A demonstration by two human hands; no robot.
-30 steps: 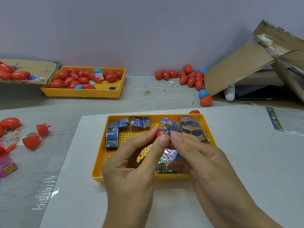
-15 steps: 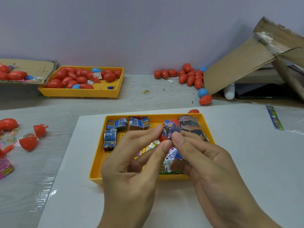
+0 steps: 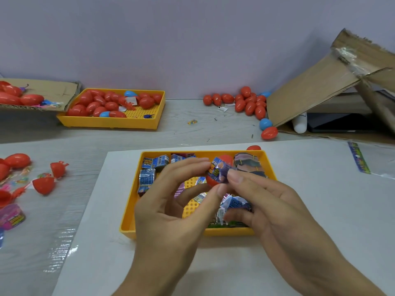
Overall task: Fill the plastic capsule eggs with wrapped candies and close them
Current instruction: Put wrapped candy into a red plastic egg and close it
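Red plastic egg half (image 3: 212, 180), light and slick, pinched by left hand (image 3: 177, 201); right hand (image 3: 263, 201) pinches crinkly wrapped candy (image 3: 220, 168) into it.

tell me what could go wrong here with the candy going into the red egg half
1. The blue foil-wrapped candy sticks out past the rim of the red plastic egg half, so the other half may not close over it.
2. The left hand and right hand hold both by the fingertips only; a slipped grip would likely drop them into the yellow perforated plastic tray among the loose wrappers.
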